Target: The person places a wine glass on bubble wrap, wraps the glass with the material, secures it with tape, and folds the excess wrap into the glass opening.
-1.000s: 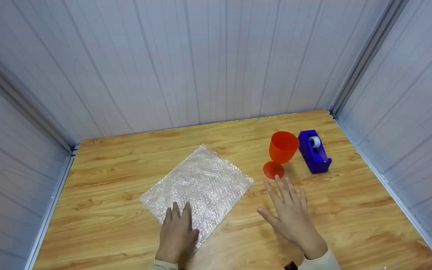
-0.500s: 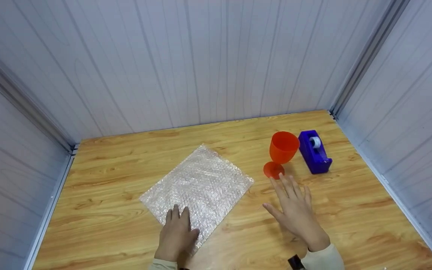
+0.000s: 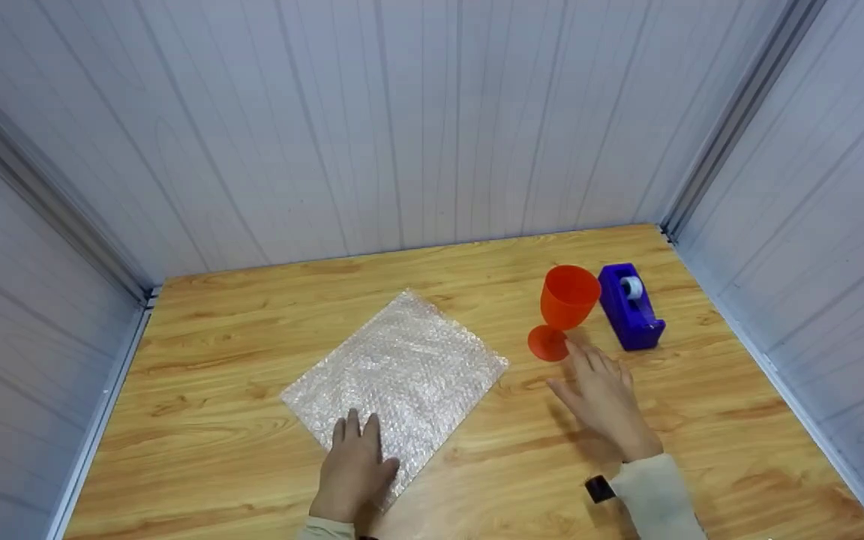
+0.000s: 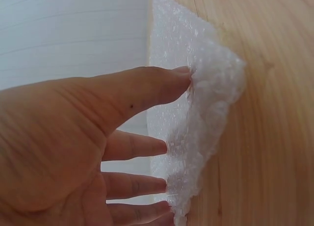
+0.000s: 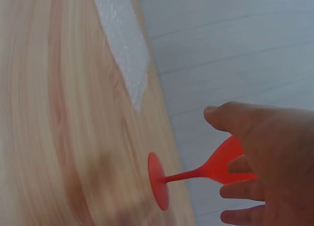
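Observation:
A sheet of clear bubble wrap [image 3: 409, 367] lies flat and turned like a diamond on the wooden table. On its near corner rests my left hand [image 3: 353, 472]; in the left wrist view the fingertips [image 4: 158, 146] and thumb touch the bubble wrap [image 4: 176, 44]. An orange-red goblet [image 3: 568, 298] stands upright to the right of the sheet. My right hand [image 3: 604, 401] hovers just in front of the goblet's base, fingers spread and slightly bent, holding nothing. The right wrist view shows the goblet's stem and foot [image 5: 158, 181], with its bowl partly hidden behind the hand [image 5: 274, 157].
A purple tape dispenser [image 3: 631, 307] with a white roll stands just right of the goblet. Pale panelled walls enclose the wooden table [image 3: 214, 360] at the back and both sides. A dark object [image 3: 598, 489] sits at the right cuff.
My right hand has shifted right and a little forward, and its fingers have gone from flat and spread to slightly bent. The left hand stays nearly still on the bubble wrap.

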`<action>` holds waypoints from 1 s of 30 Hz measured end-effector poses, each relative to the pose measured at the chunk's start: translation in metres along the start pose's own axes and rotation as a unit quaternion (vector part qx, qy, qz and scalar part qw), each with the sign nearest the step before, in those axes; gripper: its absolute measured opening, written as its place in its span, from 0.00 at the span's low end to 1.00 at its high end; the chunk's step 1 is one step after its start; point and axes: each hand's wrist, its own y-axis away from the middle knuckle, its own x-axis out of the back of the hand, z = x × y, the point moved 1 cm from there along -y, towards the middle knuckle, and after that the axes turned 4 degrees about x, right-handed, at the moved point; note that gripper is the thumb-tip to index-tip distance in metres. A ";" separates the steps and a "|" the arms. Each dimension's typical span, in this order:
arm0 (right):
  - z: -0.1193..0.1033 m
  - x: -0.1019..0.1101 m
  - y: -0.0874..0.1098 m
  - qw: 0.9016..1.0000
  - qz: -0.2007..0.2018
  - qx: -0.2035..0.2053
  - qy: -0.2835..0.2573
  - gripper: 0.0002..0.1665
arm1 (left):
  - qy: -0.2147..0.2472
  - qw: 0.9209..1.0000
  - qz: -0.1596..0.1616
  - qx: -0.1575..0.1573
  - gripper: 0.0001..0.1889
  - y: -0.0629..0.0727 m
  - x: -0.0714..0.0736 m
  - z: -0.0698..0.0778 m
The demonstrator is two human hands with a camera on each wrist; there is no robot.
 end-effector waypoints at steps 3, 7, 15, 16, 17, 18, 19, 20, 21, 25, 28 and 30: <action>0.008 -0.005 -0.008 1.000 0.004 -0.005 -0.015 0.41 | -0.001 1.000 -0.003 0.001 0.38 0.000 0.000 -0.001; 0.017 -0.014 -0.022 0.998 0.021 -0.003 -0.051 0.34 | -0.006 1.000 -0.007 0.005 0.39 0.000 0.000 -0.001; 0.029 -0.036 -0.051 0.983 0.065 -0.045 -0.166 0.16 | 0.000 0.999 -0.029 0.028 0.40 -0.003 -0.001 -0.001; 0.031 -0.039 -0.054 0.977 0.072 -0.064 -0.189 0.14 | 0.001 0.999 -0.031 0.030 0.40 -0.003 -0.001 -0.001; 0.032 -0.041 -0.057 0.971 0.079 -0.086 -0.210 0.12 | 0.001 0.999 -0.033 0.031 0.40 -0.003 -0.001 -0.001; 0.032 -0.044 -0.059 0.964 0.084 -0.106 -0.228 0.11 | 0.002 0.999 -0.036 0.034 0.40 -0.003 -0.001 -0.001; 0.033 -0.046 -0.060 0.959 0.090 -0.121 -0.240 0.10 | 0.002 0.999 -0.038 0.035 0.40 -0.003 -0.001 -0.001; 0.033 -0.048 -0.061 0.955 0.095 -0.134 -0.247 0.10 | 0.003 0.999 -0.040 0.035 0.40 -0.003 -0.001 -0.001; 0.033 -0.049 -0.062 0.952 0.102 -0.141 -0.250 0.10 | 0.003 0.999 -0.041 0.036 0.40 -0.003 -0.001 -0.002; 0.030 -0.053 -0.066 0.950 0.126 -0.138 -0.249 0.09 | 0.011 0.999 -0.040 0.031 0.40 -0.003 0.000 -0.004; 0.028 -0.054 -0.068 0.956 0.148 -0.117 -0.224 0.08 | 0.017 0.999 -0.034 0.018 0.40 -0.003 0.001 -0.006; 0.028 -0.055 -0.069 0.959 0.160 -0.104 -0.211 0.08 | 0.020 0.999 -0.032 0.010 0.40 -0.003 0.002 -0.007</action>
